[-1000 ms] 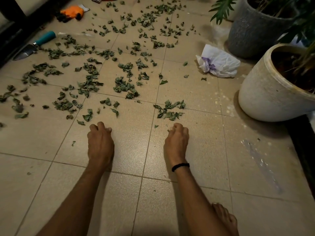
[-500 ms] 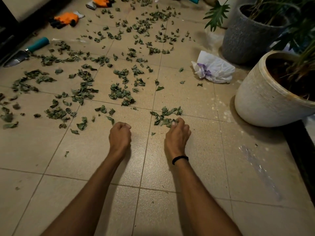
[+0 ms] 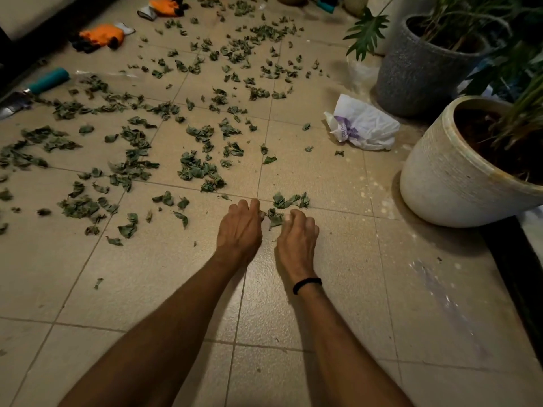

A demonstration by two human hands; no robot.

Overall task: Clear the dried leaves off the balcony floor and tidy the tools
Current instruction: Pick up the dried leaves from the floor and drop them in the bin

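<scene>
Flanking leaf clump [image 3: 276, 219]: left hand [image 3: 239, 230] curled, fingertips touching it; right hand [image 3: 297, 235] pinching its edge.

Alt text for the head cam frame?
A person's left hand and right hand, fingers curled, meet at a small clump of dried leaves on a tiled floor; many more lie scattered beyond. A trowel and orange gloves at left; white bag, grey pot and white pot at right.

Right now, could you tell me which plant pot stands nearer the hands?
The white pot on the right; the grey pot stands farther back, beyond it.
</scene>
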